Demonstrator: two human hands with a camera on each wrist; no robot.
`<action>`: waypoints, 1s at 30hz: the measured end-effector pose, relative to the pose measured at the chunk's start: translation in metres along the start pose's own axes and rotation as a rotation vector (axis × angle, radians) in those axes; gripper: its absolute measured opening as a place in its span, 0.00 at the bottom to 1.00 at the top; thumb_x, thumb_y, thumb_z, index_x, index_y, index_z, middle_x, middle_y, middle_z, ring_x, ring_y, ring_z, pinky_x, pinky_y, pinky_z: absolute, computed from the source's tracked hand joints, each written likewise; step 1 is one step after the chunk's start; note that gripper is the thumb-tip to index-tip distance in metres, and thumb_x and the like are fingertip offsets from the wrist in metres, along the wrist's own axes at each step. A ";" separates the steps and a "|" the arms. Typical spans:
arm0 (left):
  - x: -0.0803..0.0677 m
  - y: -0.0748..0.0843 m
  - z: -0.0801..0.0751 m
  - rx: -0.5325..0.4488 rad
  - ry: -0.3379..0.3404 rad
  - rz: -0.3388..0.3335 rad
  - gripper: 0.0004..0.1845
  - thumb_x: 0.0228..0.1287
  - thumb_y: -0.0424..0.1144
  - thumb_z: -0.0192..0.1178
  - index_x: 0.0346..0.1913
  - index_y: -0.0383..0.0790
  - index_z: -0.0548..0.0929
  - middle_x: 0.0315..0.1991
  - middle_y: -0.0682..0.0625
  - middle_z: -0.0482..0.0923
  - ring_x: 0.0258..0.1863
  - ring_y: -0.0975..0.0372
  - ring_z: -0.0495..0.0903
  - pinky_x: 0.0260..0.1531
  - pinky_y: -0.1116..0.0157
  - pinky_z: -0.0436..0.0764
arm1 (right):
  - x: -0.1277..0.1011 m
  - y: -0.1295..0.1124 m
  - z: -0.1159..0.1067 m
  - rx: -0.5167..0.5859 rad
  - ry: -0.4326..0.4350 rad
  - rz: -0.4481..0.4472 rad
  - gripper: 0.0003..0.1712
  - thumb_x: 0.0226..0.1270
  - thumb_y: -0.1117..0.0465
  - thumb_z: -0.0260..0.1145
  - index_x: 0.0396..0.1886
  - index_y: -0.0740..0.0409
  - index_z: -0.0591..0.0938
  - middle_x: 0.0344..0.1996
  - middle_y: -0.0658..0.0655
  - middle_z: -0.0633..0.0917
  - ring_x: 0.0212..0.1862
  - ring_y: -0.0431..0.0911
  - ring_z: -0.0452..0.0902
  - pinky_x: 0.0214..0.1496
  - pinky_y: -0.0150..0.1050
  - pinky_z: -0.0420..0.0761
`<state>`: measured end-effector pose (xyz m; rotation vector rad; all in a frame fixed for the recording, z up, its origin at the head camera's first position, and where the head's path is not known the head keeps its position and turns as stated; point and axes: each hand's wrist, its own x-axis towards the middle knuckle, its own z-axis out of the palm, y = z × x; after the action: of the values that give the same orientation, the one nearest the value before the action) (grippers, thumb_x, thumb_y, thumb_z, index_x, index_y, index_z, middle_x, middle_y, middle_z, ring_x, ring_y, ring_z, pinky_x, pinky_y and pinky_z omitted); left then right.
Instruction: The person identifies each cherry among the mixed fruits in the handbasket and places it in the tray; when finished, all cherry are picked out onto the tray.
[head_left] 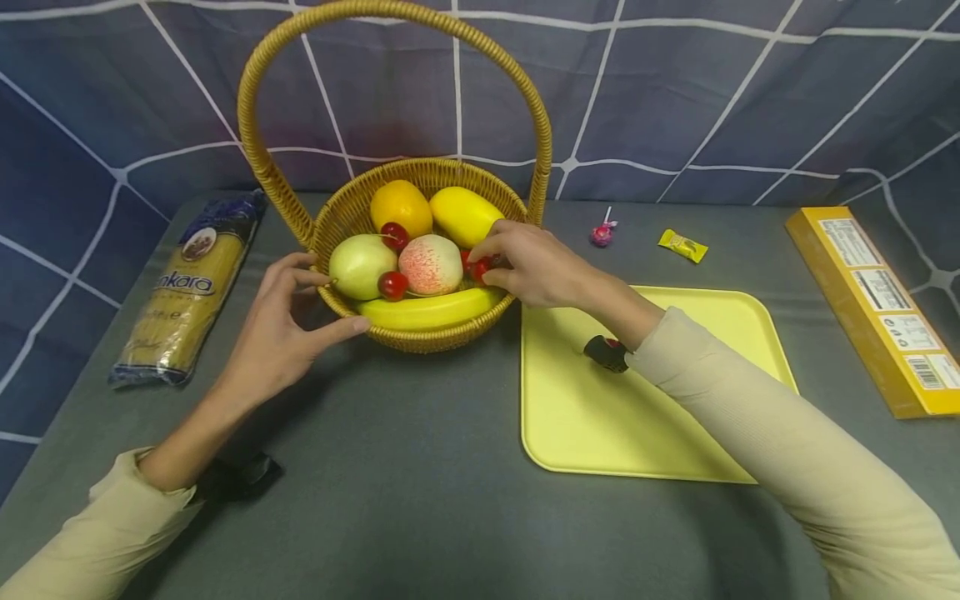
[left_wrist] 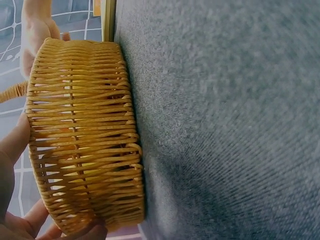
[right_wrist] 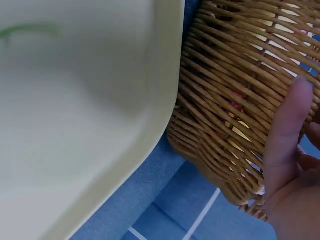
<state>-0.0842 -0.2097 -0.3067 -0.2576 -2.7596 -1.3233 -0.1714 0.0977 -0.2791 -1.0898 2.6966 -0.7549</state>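
While left hand (head_left: 273, 337) cups basket (head_left: 420, 337), fingers apart | right hand (head_left: 528, 265) fingers pinch cherry (head_left: 478, 268)

A grey felt-like table (head_left: 420, 467) fills the view, evenly lit, with soft shadows. Behind the table hangs a dark blue cloth backdrop (head_left: 675, 92) crossed by thin white lines, draping down past the table's left and right edges. Up close, the table's surface looks coarse and fuzzy.
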 end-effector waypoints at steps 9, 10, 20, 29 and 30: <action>0.001 0.000 -0.002 0.000 -0.012 -0.012 0.33 0.55 0.43 0.75 0.55 0.27 0.70 0.72 0.41 0.54 0.65 0.42 0.64 0.65 0.44 0.68 | -0.018 -0.009 -0.005 0.026 0.110 -0.050 0.13 0.67 0.65 0.68 0.50 0.59 0.86 0.41 0.54 0.79 0.40 0.47 0.73 0.42 0.40 0.74; 0.000 0.000 -0.002 0.000 -0.012 -0.013 0.33 0.56 0.43 0.75 0.55 0.27 0.70 0.72 0.41 0.54 0.65 0.42 0.64 0.65 0.44 0.68 | -0.022 -0.011 -0.005 0.027 0.123 -0.056 0.12 0.67 0.64 0.68 0.50 0.59 0.86 0.42 0.54 0.79 0.40 0.47 0.73 0.42 0.39 0.74; -0.001 0.001 -0.002 -0.008 -0.012 -0.014 0.32 0.56 0.42 0.75 0.55 0.28 0.69 0.72 0.41 0.53 0.67 0.43 0.62 0.66 0.44 0.67 | -0.064 -0.013 -0.010 0.134 0.271 -0.073 0.13 0.66 0.63 0.69 0.49 0.59 0.85 0.43 0.51 0.81 0.42 0.43 0.78 0.43 0.42 0.79; -0.001 0.002 -0.002 -0.007 -0.017 -0.027 0.33 0.56 0.42 0.75 0.55 0.28 0.69 0.73 0.42 0.53 0.67 0.42 0.62 0.66 0.45 0.67 | -0.101 0.004 -0.018 0.193 0.309 -0.021 0.11 0.64 0.66 0.71 0.46 0.58 0.86 0.42 0.49 0.81 0.45 0.42 0.82 0.43 0.33 0.79; -0.001 0.002 -0.002 -0.009 -0.017 -0.023 0.33 0.56 0.42 0.75 0.56 0.27 0.69 0.73 0.41 0.52 0.67 0.42 0.62 0.66 0.45 0.67 | -0.105 0.006 -0.019 0.201 0.308 0.000 0.12 0.64 0.66 0.71 0.47 0.57 0.86 0.42 0.49 0.81 0.45 0.42 0.82 0.39 0.32 0.80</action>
<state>-0.0825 -0.2102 -0.3042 -0.2393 -2.7803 -1.3449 -0.1039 0.1803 -0.2721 -0.9974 2.7797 -1.2563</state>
